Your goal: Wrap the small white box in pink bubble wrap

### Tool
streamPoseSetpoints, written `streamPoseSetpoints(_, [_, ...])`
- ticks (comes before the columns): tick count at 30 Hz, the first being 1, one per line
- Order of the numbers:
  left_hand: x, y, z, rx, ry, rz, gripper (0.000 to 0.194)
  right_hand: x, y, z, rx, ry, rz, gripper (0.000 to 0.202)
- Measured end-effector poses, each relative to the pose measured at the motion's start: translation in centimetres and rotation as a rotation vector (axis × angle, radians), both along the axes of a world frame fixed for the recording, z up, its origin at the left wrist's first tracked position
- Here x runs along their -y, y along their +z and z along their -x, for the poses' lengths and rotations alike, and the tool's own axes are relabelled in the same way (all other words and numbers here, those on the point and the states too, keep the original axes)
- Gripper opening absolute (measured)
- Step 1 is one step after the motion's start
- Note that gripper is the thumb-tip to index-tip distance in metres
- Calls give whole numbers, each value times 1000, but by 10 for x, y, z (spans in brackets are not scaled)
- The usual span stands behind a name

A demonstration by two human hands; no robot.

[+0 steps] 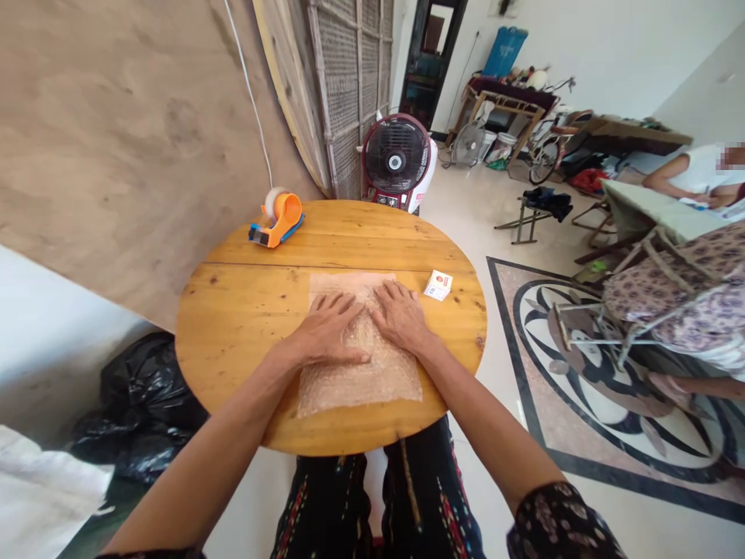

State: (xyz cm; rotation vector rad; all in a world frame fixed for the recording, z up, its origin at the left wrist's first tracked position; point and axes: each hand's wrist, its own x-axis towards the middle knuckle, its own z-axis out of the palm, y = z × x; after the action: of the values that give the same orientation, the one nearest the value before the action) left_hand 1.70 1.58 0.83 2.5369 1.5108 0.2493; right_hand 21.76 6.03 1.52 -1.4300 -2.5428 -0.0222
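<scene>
A sheet of clear bubble wrap lies flat on the round wooden table. My left hand rests on its left half, palm down, fingers stretched out and thumb pointing right. On the upper right part of the sheet my right hand lies flat, fingers spread. Neither hand grips anything. Just right of my right hand stands a small white box with red and blue print. An orange tape dispenser with a roll of tape sits at the table's far left edge.
A dark red fan stands behind the table's far edge. Black plastic bags lie on the floor at left, beside a leaning wooden board. At right, a person sits by another table; a stool stands nearer.
</scene>
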Motion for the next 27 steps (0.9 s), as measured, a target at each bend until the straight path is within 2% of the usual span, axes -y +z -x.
streamPoseSetpoints(3, [1,1,1,19,-38,-23,95,-1,0,-1,6,-2,8,49])
streamPoseSetpoints(9, [0,9,1,98,-71,-30,65,-1,2,0,7,-3,14,49])
streamPoseSetpoints(16, [-1,1,-2,49,-80,-14,93,-1,1,-4,6,-6,9,49])
streamPoseSetpoints(20, [1,-1,-5,49,-76,25,97,0,0,-8,-2,-17,13,46])
streamPoseSetpoints(27, [3,4,-6,42,-67,55,99,-5,-4,-11,-15,5,47,44])
